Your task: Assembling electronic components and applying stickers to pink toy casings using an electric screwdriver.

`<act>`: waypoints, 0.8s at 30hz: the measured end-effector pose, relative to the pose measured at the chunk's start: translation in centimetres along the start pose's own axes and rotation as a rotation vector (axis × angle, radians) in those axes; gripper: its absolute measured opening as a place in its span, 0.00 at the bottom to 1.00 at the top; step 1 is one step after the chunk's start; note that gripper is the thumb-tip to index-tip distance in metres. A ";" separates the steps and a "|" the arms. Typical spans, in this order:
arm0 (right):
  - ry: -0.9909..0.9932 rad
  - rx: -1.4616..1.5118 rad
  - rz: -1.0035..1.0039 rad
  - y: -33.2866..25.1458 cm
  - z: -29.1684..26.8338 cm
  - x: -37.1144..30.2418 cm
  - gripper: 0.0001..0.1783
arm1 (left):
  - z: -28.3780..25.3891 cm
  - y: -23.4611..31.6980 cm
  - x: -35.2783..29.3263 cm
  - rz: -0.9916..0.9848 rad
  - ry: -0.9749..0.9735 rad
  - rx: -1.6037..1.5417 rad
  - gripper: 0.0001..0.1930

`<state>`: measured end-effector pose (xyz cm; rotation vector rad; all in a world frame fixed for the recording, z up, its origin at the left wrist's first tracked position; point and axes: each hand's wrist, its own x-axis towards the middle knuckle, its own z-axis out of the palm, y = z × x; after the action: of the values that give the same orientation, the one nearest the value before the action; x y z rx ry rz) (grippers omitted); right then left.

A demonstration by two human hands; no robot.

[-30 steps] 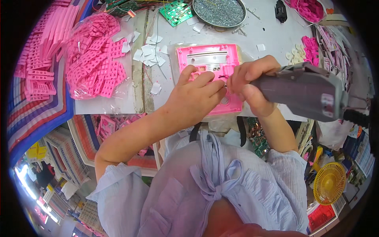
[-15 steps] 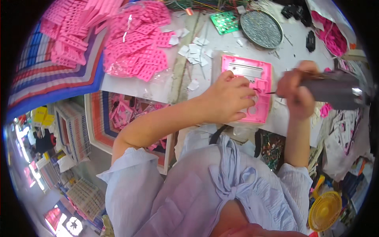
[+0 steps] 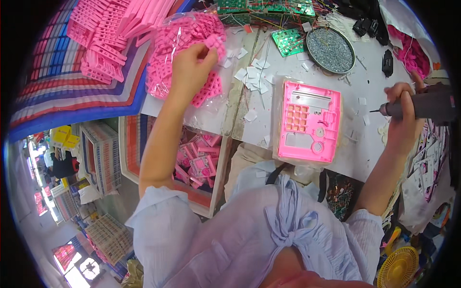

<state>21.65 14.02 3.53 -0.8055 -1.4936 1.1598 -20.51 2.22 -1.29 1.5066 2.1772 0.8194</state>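
My left hand (image 3: 193, 67) is over the clear plastic bag (image 3: 184, 111) of pink button grids (image 3: 161, 72) on the left. Its thumb and forefinger are pinched on a small pink button piece (image 3: 217, 43) at the bag's right side. My right hand (image 3: 406, 98), closed round a dark power screwdriver (image 3: 430, 103), is off to the right with the bit pointing left over the table. A pink plastic casing (image 3: 328, 129) lies between my hands on a pad, apart from both. It has a grid of square openings, a rectangular window and a round hole.
A round dish of small screws (image 3: 330, 50) stands beyond the casing, beside green circuit boards (image 3: 288, 42). White paper squares (image 3: 254, 77) lie scattered left of it. Pink strips (image 3: 98, 43) are piled on a striped crate at far left. Below the table edge, a bin (image 3: 216, 192) holds pink casings.
My left hand has left the casing and moved up left to the bag of pink pieces. My right hand has drawn the screwdriver away to the right. The casing's square openings now show.
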 end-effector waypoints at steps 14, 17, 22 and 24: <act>-0.513 0.055 0.133 1.8 8.7 -3.9 0.19 | 5.3 8.4 -10.0 -0.207 -0.631 -1.095 0.23; -0.678 0.212 0.105 2.9 9.1 -3.0 0.17 | 6.0 9.2 -11.1 -0.163 -0.690 -1.118 0.22; -0.817 0.246 -0.041 2.7 8.9 -3.4 0.12 | 6.9 8.8 -11.5 -0.235 -0.835 -1.308 0.18; -0.788 0.252 -0.014 1.9 8.4 -4.0 0.11 | 6.9 8.7 -11.7 -0.233 -0.884 -1.278 0.16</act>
<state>14.35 8.78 0.50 -0.1471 -1.9060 1.7256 -5.97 -4.65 -1.26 0.6637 0.7826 0.9044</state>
